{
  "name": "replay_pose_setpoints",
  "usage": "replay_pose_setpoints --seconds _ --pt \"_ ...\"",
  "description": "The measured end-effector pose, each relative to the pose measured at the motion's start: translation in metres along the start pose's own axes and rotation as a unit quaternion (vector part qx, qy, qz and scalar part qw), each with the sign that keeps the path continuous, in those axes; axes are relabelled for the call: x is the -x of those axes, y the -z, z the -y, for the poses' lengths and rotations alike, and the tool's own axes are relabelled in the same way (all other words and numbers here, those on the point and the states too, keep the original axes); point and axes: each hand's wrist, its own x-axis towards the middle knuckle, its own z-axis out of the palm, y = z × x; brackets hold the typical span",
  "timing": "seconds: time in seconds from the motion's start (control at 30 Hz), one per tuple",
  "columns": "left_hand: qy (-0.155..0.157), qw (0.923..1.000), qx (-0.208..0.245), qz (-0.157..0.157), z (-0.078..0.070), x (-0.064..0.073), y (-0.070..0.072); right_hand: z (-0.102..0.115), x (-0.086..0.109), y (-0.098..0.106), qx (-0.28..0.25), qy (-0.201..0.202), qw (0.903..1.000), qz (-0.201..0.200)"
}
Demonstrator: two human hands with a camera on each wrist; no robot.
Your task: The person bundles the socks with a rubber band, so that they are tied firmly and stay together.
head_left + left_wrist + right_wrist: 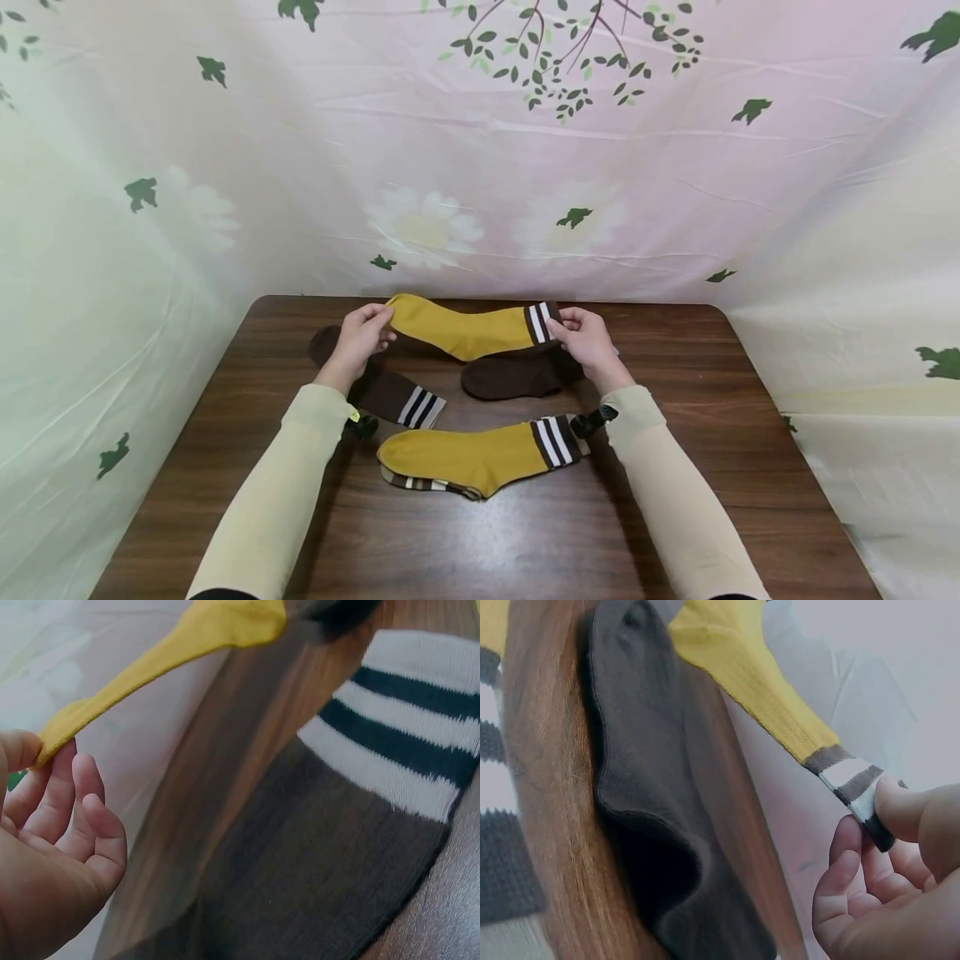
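A yellow sock [465, 329] with a brown-and-white striped cuff is stretched out between both hands above the back of the table. My left hand [362, 337] pinches its toe end between thumb and fingers, as the left wrist view also shows. At the other end, my right hand [588, 337] pinches the striped cuff. Beneath the left forearm lies a dark brown sock [390, 396] with a white-and-dark striped cuff. Another dark brown sock [510, 377] lies just below the held one, its cuff end partly hidden by the right hand.
A second yellow sock [465, 454] lies flat nearer the front, on top of a striped sock [416, 482] whose edge peeks out below. All lie on a dark wooden table [720, 483]. A patterned cloth [465, 150] hangs behind and along both sides.
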Motion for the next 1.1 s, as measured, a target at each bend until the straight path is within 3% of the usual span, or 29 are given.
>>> replay_pose_setpoints --seconds 0.57,0.83,1.1 --pt "-0.045 0.9979 -0.004 0.047 -0.022 0.040 0.001 0.014 0.030 0.028 -0.018 0.036 0.9992 0.007" --pt "-0.062 0.9945 0.014 0.083 -0.018 0.062 0.004 0.017 0.048 0.043 -0.030 0.032 0.9984 0.036" --pt "-0.057 0.9932 0.000 0.102 -0.009 0.082 0.006 0.012 0.062 0.051 0.015 0.033 0.9976 0.059"
